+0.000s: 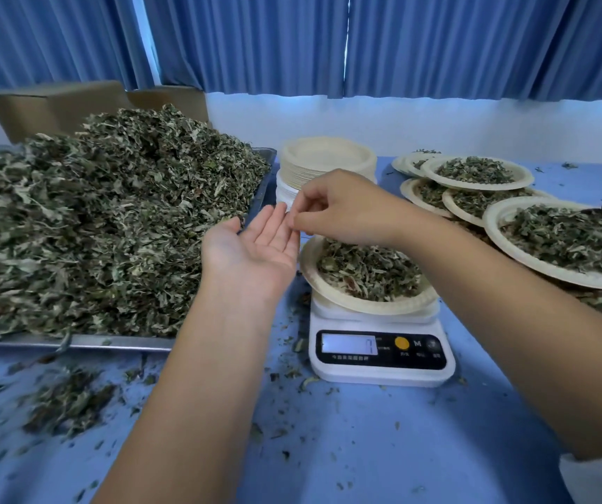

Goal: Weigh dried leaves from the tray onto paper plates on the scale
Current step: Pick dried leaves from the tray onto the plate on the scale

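Dried leaves [368,272] on the scale's [379,372] paper plate [364,303] and in the tray [110,343] are featherlight and brittle, so pinch loosely from above; your left hand [252,249] lies flat, palm up, and your right hand [346,209] is pinched, contents unclear.

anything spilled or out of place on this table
Yes. Loose leaf bits are spilled across the blue table, thickest in a patch in front of the tray, with more crumbs around the scale. They belong in the tray, not on the table. Nothing looks damaged.
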`<action>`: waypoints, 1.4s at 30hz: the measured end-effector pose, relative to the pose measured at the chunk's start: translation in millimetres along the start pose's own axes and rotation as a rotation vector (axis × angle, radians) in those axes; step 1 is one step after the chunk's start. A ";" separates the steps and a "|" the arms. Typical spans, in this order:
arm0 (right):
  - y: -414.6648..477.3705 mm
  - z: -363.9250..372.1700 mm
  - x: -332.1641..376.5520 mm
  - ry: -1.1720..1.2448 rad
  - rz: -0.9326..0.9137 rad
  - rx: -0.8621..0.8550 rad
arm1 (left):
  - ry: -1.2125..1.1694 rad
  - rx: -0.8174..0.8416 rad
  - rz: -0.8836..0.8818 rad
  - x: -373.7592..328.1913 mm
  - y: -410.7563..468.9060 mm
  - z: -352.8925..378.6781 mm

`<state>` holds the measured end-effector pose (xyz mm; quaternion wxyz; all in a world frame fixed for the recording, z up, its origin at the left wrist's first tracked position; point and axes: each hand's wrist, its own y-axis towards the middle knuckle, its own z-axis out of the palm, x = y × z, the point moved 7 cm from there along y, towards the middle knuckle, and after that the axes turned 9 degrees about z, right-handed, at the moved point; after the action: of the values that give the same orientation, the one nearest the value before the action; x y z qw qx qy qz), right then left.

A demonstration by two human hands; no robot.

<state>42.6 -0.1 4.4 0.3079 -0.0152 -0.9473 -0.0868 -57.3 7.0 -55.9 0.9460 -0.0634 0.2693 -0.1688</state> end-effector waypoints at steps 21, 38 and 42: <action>28.7 26.3 28.4 -0.152 -0.010 0.174 | 0.015 -0.129 0.179 -31.0 24.2 -21.1; -53.5 -59.4 -117.4 -0.296 0.482 -0.148 | 1.494 0.178 0.381 0.0 15.3 -2.2; -56.8 -55.8 -120.1 -0.240 0.472 -0.168 | 1.498 0.176 0.328 4.6 15.8 -4.5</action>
<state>167.6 -62.8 -30.4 0.2030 -0.2710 -0.9368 -0.0885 -51.5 20.1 -65.3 0.5258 0.1839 0.8292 -0.0453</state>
